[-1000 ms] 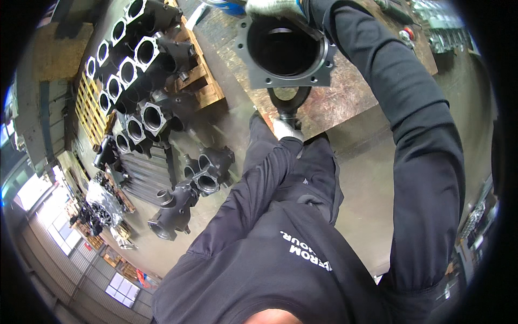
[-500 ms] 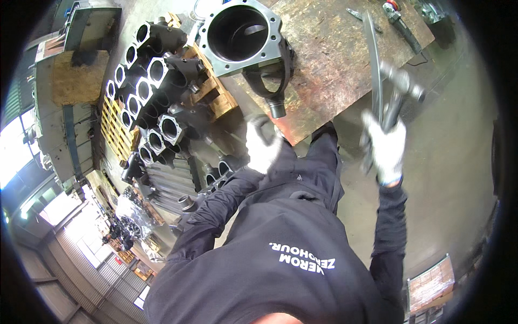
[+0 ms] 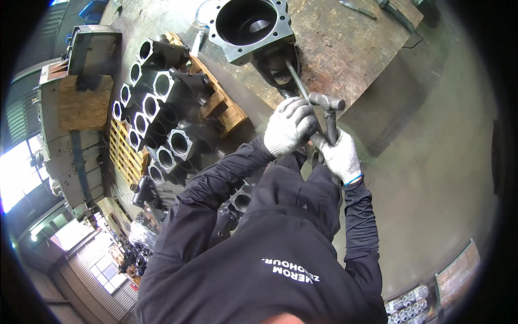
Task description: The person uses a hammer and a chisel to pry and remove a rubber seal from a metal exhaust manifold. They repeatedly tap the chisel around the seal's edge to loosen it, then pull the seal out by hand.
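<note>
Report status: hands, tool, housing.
Left hand gripping the thin rod, right hand closed on the hammer handle. Rod tip at the neck of the dark cast housing on the workbench. Nothing in the way.

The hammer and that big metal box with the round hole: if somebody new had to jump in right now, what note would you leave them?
Left hand, gloved: wrapped around a thin metal rod whose tip sits against the lower neck of the housing.
Right hand, gloved: gripping the hammer by its handle, head raised beside the rod.
The housing lies at the edge of the worn wooden bench, round opening up.
Done: rod is set in place.
Left: whether any strike has landed cannot be told.
More dark castings are stacked on pallets to the left.
</note>
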`<action>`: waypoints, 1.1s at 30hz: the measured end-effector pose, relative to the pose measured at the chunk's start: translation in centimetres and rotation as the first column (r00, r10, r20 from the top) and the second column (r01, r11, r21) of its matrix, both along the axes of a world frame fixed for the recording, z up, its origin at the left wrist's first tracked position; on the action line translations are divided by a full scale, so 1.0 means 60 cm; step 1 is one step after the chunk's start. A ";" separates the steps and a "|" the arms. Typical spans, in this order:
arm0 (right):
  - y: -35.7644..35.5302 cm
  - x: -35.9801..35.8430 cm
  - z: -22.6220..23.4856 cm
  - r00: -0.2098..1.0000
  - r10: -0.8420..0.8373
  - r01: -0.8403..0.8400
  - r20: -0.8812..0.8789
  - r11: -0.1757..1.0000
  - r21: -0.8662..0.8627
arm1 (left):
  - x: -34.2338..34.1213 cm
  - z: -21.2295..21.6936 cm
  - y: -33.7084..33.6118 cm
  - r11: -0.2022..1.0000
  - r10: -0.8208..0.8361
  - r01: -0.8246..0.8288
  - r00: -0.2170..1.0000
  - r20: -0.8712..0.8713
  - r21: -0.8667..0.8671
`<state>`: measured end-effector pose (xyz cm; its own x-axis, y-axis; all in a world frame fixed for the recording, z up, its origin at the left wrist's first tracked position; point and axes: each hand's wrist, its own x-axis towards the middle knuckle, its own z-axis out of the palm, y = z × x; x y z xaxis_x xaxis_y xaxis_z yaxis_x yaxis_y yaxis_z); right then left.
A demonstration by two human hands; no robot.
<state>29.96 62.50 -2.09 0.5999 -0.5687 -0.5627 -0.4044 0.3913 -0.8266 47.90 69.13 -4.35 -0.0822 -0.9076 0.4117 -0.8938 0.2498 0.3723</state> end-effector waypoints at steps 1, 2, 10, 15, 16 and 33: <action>-0.004 0.004 -0.005 0.996 0.009 -0.005 0.091 0.999 -0.047 | -0.005 -0.009 -0.002 0.998 0.038 -0.038 0.999 0.016 -0.041; -0.007 0.009 -0.011 0.999 -0.011 0.010 0.042 1.000 0.024 | -0.008 -0.018 -0.002 0.995 0.072 -0.069 0.997 0.042 -0.071; -0.014 0.030 -0.070 0.986 -0.162 0.154 0.029 0.971 0.184 | 0.016 -0.070 -0.014 0.973 -0.103 0.052 0.969 0.223 0.225; -0.009 0.032 -0.136 0.969 -0.222 0.200 0.107 0.962 0.187 | 0.016 -0.056 -0.027 0.892 -0.157 -0.024 0.920 0.360 0.451; -0.008 0.033 -0.147 0.979 -0.193 0.178 0.068 0.968 0.178 | 0.014 -0.053 -0.037 0.853 -0.184 -0.038 0.912 0.367 0.521; 0.162 -0.151 -0.171 0.403 -0.906 0.724 0.126 0.400 0.562 | 0.022 -0.098 -0.084 0.669 -0.218 0.005 0.957 0.189 0.743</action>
<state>20.89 72.21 -12.36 0.1454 -0.6950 -0.7042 0.5831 0.6352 -0.5065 49.23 64.10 -10.25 -0.2024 -0.8818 -0.4260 -0.9619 0.0974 0.2555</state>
